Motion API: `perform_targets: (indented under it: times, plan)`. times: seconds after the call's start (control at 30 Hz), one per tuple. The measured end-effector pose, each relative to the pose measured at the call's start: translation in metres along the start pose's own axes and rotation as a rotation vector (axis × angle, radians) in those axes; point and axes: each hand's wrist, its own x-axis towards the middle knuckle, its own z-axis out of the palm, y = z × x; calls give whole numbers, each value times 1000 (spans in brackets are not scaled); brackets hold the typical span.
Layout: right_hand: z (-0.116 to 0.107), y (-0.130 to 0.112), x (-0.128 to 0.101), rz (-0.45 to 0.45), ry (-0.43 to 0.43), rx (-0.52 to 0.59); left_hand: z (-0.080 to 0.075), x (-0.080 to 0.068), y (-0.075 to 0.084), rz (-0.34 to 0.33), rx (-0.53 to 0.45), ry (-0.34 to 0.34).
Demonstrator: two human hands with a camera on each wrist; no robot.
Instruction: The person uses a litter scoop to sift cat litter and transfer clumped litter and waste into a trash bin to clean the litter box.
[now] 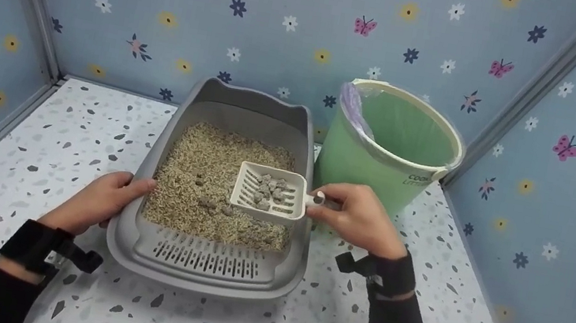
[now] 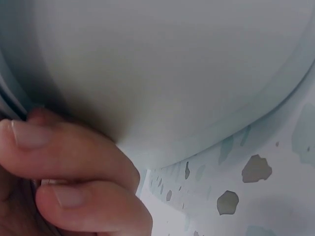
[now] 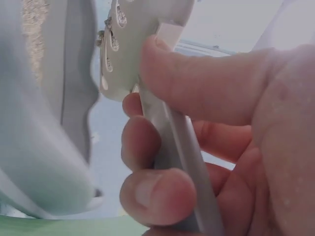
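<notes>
A grey litter box point(image 1: 198, 281) holds tan granular litter point(image 1: 206, 159) with a few darker clumps. My left hand point(image 1: 103, 198) grips the box's left rim, thumb over the edge; the left wrist view shows curled fingers point(image 2: 74, 152) under the rim, against the box's outer wall. In my right hand point(image 1: 360, 217) is a white slotted litter scoop point(image 1: 298, 195), held by its handle point(image 3: 182, 157) with thumb and fingers wrapped round it. Several grey clumps point(image 1: 271, 189) lie in the scoop. It is level, over the right side of the box.
A green bin point(image 1: 347, 159) with a cream rim and a purple liner bag point(image 1: 353, 105) stands behind and right of the box, close to it. The speckled white tabletop point(image 1: 70, 137) is bounded by flower-patterned panels point(image 1: 262, 34) at the back and sides.
</notes>
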Motion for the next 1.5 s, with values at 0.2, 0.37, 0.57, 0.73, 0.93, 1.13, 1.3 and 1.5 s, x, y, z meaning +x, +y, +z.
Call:
perform_targets:
  times: [0.2, 0.37, 0.57, 0.73, 0.93, 1.13, 1.3, 1.5]
  plan:
    - [-50, -23, 5, 23, 2, -2, -2, 0, -2, -4, -2, 3]
    - [-98, -34, 9, 127, 77, -73, -1, 0, -2, -2, 3, 6]
    - [-139, -28, 16, 260, 228, -110, 0, 0, -3, 3, -5, 10]
    - [-158, -6, 25, 346, 287, -147, 2, -1, -3, -3, -3, 14]
    - [-170, 19, 29, 451, 270, -277, 3, -2, -2, 3, 4, 18]
    - [-170, 32, 33, 479, 233, -443, 3, -2, -2, 5, -4, 15]
    - [-168, 34, 35, 473, 225, -526, 3, -2, -1, 7, -15, 11]
    - [-165, 34, 37, 410, 216, -664, 2, -1, -1, 10, -23, 10]
